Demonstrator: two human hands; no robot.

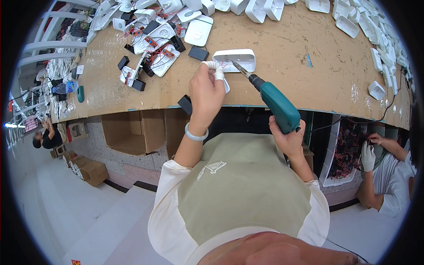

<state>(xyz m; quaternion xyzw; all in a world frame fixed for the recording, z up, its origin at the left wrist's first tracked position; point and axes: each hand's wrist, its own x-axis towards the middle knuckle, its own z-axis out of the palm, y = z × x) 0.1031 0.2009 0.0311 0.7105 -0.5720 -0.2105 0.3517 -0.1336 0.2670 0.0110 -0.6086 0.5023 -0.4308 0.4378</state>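
My right hand (288,134) is wrapped round the handle of a teal soldering gun (279,104). Its long metal tip slants up and left into a shallow white plastic casing (247,62) lying on the bench. Thin red wires show inside the casing, close to the tip. At the casing's left end is my left hand (206,90), its thumb and finger pinched and wrapped in white covers; what they grip is hidden. A white part (227,86) peeks out beside this hand. One black box (198,53) lies beyond the hand, another (185,104) at the bench edge.
Cardboard covers the bench (282,92). White covers with red wires and black boxes (152,44) pile up at the far left; white casings (371,33) at the far right. Below are an open carton (132,132) and a bin of wired parts (344,152), beside a co-worker's gloved hand (367,157).
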